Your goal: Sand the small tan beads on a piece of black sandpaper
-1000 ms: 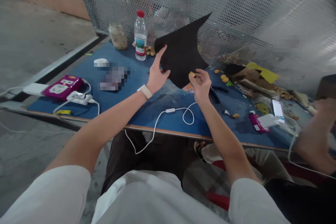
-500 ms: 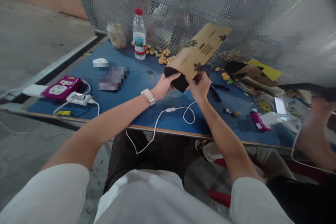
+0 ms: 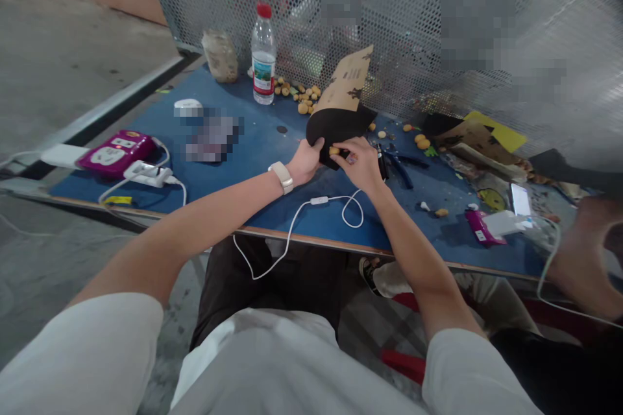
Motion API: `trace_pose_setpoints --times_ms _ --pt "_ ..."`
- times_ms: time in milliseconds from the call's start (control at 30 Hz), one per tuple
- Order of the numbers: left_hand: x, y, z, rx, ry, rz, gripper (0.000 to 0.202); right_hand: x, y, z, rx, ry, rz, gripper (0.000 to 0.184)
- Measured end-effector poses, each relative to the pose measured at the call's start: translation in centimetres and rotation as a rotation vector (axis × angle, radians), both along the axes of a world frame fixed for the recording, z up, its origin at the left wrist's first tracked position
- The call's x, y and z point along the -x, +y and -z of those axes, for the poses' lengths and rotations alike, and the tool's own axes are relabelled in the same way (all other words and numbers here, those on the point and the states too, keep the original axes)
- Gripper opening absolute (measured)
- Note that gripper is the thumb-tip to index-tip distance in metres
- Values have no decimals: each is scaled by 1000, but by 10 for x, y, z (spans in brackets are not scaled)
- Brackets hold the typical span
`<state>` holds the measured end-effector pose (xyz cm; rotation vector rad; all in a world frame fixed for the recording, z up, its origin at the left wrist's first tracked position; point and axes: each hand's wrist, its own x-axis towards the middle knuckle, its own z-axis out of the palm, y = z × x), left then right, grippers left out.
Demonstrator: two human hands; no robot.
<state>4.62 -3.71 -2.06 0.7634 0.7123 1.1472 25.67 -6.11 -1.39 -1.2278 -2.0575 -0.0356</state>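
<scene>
My left hand (image 3: 307, 161), with a pale wristband, grips the lower left edge of a curled sheet of sandpaper (image 3: 343, 81). The brown printed back shows above, the black face below. Between the fingertips of my right hand (image 3: 361, 162) is a small tan rounded piece (image 3: 333, 151), held at the black face; whether it touches cannot be made out. Dark-handled pliers (image 3: 400, 172) lie just right of my right hand. Behind the sheet, several similar tan pieces (image 3: 302, 107) are scattered on the blue table (image 3: 253, 162).
A red-capped water bottle (image 3: 263, 65) and a cloudy plastic bag (image 3: 220, 55) stand at the back left. A purple power strip (image 3: 114, 152) lies left, a white cable (image 3: 318, 201) in front. Another person's arm (image 3: 586, 253) is at the right. Perforated metal (image 3: 399, 13) walls the back.
The sandpaper has turned and curled, so more of its black face shows. My right hand has shifted down and left off its edge, and a tan piece now shows in its fingertips.
</scene>
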Motion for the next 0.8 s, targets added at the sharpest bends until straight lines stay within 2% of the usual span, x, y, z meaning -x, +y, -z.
trace_pose_setpoints --times_ms 133,233,300,400,500,600,700,800 --pt "-3 3 4 31 24 -24 17 -1 8 3 2 -6 55 16" --pt "-3 7 7 0 79 -13 16 -5 9 3 23 -29 33 18" --pt "2 16 8 -45 136 -14 12 -11 8 1 -11 8 29 21" --pt "20 40 4 -130 181 -58 10 -17 2 -7 -15 149 7 31" --pt "44 70 -2 -141 136 -90 6 -11 -14 -19 235 171 -234 42" --pt "63 85 -6 -93 89 -21 10 11 -35 -33 519 51 -436 41" --pt "69 82 -10 -57 123 -1 14 31 -56 -44 701 7 -529 35" --pt "65 68 -17 -68 134 7 27 39 -74 -51 783 -3 -530 34"
